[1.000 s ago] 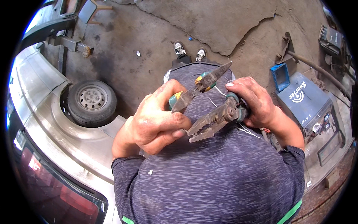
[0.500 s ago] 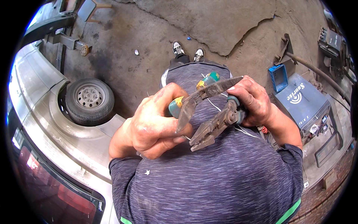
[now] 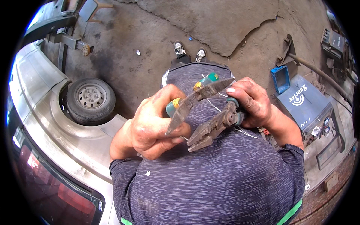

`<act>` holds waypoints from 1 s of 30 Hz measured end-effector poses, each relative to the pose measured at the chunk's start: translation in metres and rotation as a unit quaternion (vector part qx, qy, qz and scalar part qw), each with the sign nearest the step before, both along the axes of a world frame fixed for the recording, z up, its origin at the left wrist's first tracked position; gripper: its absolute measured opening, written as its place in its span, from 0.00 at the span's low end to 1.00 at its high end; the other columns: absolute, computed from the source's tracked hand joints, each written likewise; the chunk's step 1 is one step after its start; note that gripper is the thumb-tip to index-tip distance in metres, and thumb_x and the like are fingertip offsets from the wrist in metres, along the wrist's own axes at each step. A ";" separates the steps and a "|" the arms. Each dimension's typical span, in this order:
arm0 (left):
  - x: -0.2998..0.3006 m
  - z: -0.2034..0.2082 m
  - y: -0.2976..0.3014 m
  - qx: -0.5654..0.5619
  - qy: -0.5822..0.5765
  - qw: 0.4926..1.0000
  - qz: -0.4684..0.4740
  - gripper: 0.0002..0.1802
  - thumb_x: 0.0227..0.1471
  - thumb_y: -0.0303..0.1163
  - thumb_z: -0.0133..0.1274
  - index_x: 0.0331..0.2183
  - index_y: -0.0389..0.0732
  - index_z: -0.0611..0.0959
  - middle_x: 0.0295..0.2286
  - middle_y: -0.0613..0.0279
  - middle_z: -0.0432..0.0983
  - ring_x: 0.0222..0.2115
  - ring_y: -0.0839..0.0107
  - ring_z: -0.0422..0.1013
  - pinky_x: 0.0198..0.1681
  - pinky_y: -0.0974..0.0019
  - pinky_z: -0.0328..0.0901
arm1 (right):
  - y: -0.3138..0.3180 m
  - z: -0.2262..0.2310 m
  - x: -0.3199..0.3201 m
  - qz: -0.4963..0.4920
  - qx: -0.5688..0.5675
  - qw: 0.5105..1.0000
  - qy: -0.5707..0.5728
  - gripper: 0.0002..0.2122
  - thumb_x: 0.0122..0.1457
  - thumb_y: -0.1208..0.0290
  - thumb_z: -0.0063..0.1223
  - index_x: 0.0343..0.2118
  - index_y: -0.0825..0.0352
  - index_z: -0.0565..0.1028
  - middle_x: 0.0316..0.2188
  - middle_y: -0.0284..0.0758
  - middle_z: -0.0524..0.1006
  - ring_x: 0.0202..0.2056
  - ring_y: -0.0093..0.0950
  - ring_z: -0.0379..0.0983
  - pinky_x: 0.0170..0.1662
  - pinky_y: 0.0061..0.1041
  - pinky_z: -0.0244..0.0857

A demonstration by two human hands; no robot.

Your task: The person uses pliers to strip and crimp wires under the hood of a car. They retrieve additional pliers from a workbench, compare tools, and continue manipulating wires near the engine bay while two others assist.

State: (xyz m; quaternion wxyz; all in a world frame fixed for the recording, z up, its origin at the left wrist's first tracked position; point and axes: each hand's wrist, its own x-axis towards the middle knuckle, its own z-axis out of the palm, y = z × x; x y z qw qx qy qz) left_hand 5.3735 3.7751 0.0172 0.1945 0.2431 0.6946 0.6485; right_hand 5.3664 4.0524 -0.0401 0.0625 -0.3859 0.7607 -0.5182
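Observation:
My left hand (image 3: 150, 127) is closed near a wide-spread cutting tool (image 3: 212, 90) with dark metal blades and green-and-yellow grips. One grip lies against its fingers; the other points away from me. Between left thumb and forefinger is the end of a thin white wire (image 3: 185, 138). My right hand (image 3: 253, 103) wraps the green handles of worn pliers (image 3: 213, 129), whose jaws point left, slightly apart, close to that wire end. The cutting tool's far tip reaches toward the right thumb. More white wire (image 3: 247, 132) hangs below the right hand, over my dark shirt.
On the left stands a silver vehicle body (image 3: 48, 97) with a wheel (image 3: 90, 98) beside its arch. A lift arm (image 3: 71, 41) and a stool (image 3: 92, 9) are behind it. At right are a blue machine case (image 3: 302, 99), a blue bin (image 3: 280, 78) and a metal bar (image 3: 318, 71). The concrete floor (image 3: 165, 22) is cracked.
The cutting tool has shifted left, its far tip drawing away from my right thumb. The pliers have moved slightly left, with their jaws nearer my left fingertips.

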 end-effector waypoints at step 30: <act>0.005 -0.020 0.007 0.006 -0.020 0.990 0.137 0.10 0.45 0.32 0.52 0.25 0.34 0.80 0.27 0.52 0.65 0.27 0.63 0.62 0.31 0.62 0.58 | -0.003 -0.018 -0.020 -0.031 0.033 0.998 0.032 0.37 0.25 0.78 0.57 0.50 0.71 0.68 0.32 0.41 0.71 0.29 0.37 0.68 0.33 0.33 0.65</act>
